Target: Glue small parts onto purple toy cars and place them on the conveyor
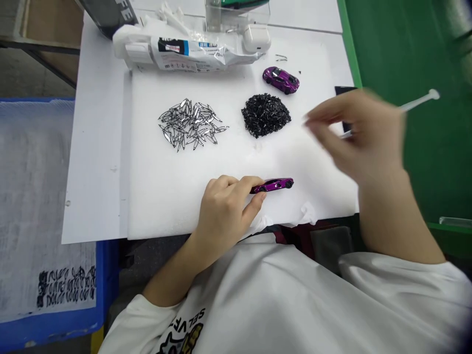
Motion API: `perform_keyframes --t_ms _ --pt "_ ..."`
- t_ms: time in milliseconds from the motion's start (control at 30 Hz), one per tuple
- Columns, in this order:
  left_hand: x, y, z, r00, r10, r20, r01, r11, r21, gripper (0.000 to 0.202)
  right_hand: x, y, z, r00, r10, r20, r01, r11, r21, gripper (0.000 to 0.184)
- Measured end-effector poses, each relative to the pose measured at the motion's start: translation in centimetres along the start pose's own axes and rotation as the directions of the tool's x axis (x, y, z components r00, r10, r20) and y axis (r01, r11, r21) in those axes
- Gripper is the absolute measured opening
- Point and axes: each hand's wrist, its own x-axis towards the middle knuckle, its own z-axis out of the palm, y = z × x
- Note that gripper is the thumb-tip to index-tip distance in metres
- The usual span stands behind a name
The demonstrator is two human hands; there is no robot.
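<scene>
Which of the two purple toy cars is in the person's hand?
The nearer car, held by the left hand; the other car lies untouched farther away, past the black pile.

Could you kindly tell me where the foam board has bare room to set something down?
Bare foam lies left of the left hand, below the silver slivers. A strip runs under the black pile, above the purple car. The top is crowded: a foil tube, another purple car.

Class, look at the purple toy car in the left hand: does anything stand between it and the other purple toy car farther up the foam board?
Yes. The heap of small black parts on the foam board lies in line between the purple toy car in the left hand and the other purple toy car.
</scene>
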Motion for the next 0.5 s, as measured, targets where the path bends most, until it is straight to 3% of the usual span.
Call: perform_keyframes --t_ms 67,133,300,500 --pt "0.0 0.0 0.0 1.000 -0.005 0.002 0.005 1.000 0.003 0.014 0.4 -0.8 1.8 0.987 -0.147 0.068 0.157 0.975 -0.157 0.010" --pt "0.0 0.0 0.0 1.000 -0.005 -0.003 0.005 1.000 0.009 0.014 1.0 -0.9 3.6 0.963 -0.239 0.124 0.266 0.911 -0.314 0.013" --pt "-0.1 0.0 0.1 1.000 -0.001 -0.015 0.002 1.000 0.010 0.013 1.6 -0.1 5.9 0.963 -0.239 0.128 0.271 0.849 -0.454 0.017" --pt "-0.1 -0.1 0.2 1.000 -0.004 -0.020 0.004 1.000 0.009 0.013 2.0 -0.1 6.2 0.974 -0.190 0.127 0.227 0.861 -0.456 0.019"
